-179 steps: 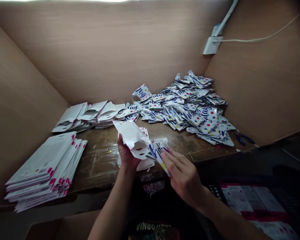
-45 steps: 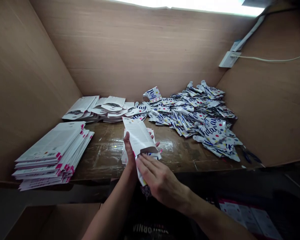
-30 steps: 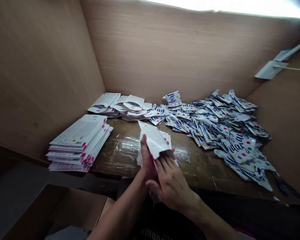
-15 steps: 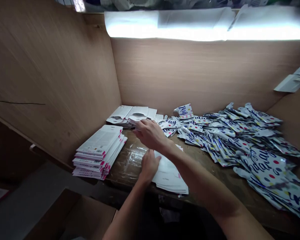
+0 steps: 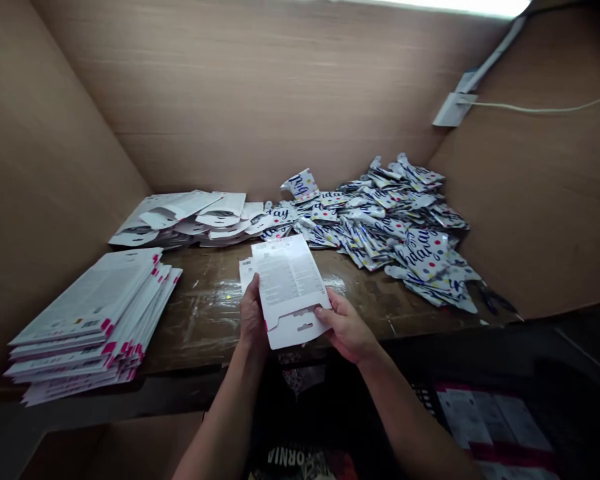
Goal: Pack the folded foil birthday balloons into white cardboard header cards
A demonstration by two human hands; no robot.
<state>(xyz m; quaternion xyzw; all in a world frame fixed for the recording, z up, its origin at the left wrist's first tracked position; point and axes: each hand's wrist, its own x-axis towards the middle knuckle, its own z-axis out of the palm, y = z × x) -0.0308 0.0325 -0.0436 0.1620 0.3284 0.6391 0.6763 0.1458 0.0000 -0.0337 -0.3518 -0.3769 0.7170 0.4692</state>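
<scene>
Near the table's front edge I hold a white printed envelope (image 5: 293, 277) in both hands. Its flap with a hang slot points toward me, and small print covers its face. My left hand (image 5: 253, 317) grips the left edge, thumb up along the side. My right hand (image 5: 349, 327) pinches the lower right corner near the flap, thumb on top. Just behind the envelope's left edge, part of some other white envelopes (image 5: 246, 269) shows on the table; the rest of them is hidden.
At left stands a stack of white envelopes with pink edges (image 5: 85, 307). Behind it lie loose envelopes with flaps (image 5: 180, 217). A heap of folded, dotted foil balloons (image 5: 380, 220) spreads along the back right. Dark-handled snips (image 5: 493, 299) lie at right.
My right hand has come back from the loose envelopes at the rear, and both hands now hold one envelope. The view has turned right.
</scene>
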